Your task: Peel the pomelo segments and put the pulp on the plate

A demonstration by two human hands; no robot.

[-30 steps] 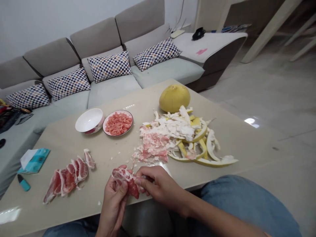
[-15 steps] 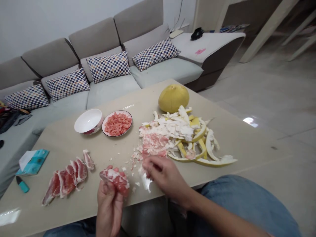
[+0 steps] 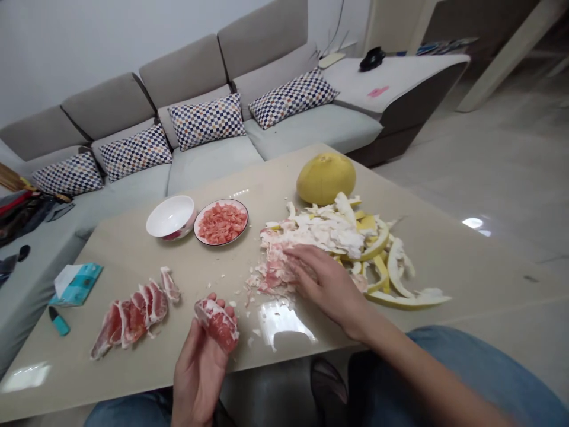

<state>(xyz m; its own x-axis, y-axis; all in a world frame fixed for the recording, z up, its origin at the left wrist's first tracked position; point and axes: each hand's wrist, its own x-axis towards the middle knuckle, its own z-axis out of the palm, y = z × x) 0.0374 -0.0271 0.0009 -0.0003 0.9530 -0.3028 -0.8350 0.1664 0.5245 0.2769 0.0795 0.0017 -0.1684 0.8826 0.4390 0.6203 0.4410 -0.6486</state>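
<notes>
My left hand [image 3: 202, 362] holds a red pomelo segment [image 3: 217, 323] at the table's near edge, its white membrane partly peeled off. The segment lies across the fingers. My right hand [image 3: 326, 284] reaches over the pink membrane scraps [image 3: 278, 270], fingers stretched out and a little apart, with nothing seen in them. Whether its fingertips touch the scraps I cannot tell. Several unpeeled pomelo segments [image 3: 136, 314] lie in a row to the left. Beyond them a dark-rimmed plate [image 3: 243, 232] carries loose red pulp [image 3: 222, 223].
A white bowl [image 3: 171, 216] stands left of the plate. At the back right sits a whole yellow pomelo [image 3: 326, 179], behind white pith and rind strips [image 3: 377, 279]. A tissue pack [image 3: 77, 283] and a teal-and-black object [image 3: 59, 321] lie far left. Beyond the table is a sofa [image 3: 213, 163].
My right hand has pulled away from the pomelo segment and moved right onto the scrap pile, its fingers opening. My left hand keeps the segment, now turned palm up. The view has shifted slightly.
</notes>
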